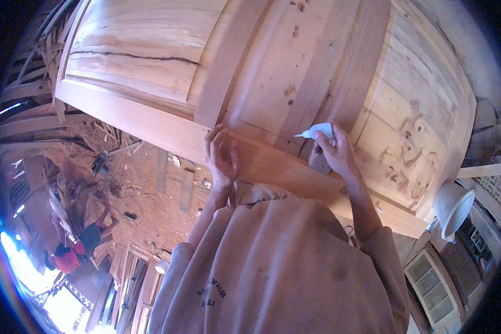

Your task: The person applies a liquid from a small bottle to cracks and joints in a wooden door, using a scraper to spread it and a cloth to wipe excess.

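Note:
In my right hand (337, 147) is a small white squeeze bottle (321, 131) with a thin pointed nozzle, held almost level. Its tip points left, just over a large panelled wooden door (256, 83) lying in front of me. My left hand (221, 156) is at the door's near edge, its fingers loosely curled and apart, with nothing visible in them. Knots and small dark holes mark the middle boards. A long dark crack (139, 55) runs across the left panel, and brown stains (409, 147) spread over the right one.
A white bucket (453, 209) stands beyond the door's right corner. Offcuts and sawdust cover the floor (145, 195) at left, where another person in a red top (69, 259) is low down. Stacked timber (28, 106) lines the far left. A framed window sash (431, 284) leans at lower right.

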A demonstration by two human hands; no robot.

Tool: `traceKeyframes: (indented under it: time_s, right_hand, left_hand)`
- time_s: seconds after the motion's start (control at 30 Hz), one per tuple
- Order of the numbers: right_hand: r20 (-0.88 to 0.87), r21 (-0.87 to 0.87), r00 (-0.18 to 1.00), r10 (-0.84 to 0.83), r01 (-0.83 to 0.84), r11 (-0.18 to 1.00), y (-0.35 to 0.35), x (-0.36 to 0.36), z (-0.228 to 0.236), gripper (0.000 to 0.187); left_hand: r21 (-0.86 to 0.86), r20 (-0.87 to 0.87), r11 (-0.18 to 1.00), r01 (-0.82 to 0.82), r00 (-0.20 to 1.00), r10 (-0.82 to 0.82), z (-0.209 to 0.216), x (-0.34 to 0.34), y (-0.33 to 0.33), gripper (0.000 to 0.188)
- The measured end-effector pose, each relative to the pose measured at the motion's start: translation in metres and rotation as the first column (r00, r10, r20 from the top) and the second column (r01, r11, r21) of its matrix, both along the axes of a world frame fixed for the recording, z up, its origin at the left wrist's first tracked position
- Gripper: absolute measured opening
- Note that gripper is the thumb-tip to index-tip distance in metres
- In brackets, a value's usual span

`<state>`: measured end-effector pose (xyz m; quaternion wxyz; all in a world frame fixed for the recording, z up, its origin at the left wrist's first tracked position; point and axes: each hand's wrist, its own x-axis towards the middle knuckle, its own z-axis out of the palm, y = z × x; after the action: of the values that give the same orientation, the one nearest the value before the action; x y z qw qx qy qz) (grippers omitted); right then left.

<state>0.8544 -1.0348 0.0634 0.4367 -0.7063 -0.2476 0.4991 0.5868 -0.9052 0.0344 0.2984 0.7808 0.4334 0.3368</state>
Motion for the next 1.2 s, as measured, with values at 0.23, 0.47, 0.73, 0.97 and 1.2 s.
traceKeyframes:
  time_s: [0.23,0.47,0.73,0.97,1.2]
  right_hand:
    - [0.154,0.011,0.984,0.09,-0.092,0.996,0.008,-0.005,0.013,0.022]
    - [0.262,0.052,0.954,0.145,-0.164,0.985,0.005,-0.005,0.003,0.022]
    - [0.161,0.031,0.981,0.111,-0.118,0.993,0.011,-0.006,0.013,0.022]
    - [0.173,-0.045,0.971,0.166,-0.16,0.986,0.015,-0.003,0.02,0.02]
    - [0.184,-0.013,0.969,0.163,-0.163,0.986,0.011,0.001,0.006,0.021]
  left_hand:
    - [0.019,0.006,1.0,-0.006,1.0,0.006,0.0,-0.001,0.0,0.03]
    - [-0.061,0.057,0.997,-0.04,0.997,0.043,-0.001,0.0,-0.002,0.029]
    - [-0.012,0.022,0.999,-0.042,0.999,0.043,0.0,-0.001,-0.001,0.029]
    - [-0.039,0.043,0.998,-0.048,0.998,0.05,-0.004,-0.002,-0.002,0.028]
    - [-0.053,0.044,0.998,-0.03,0.999,0.032,0.001,-0.001,-0.001,0.027]
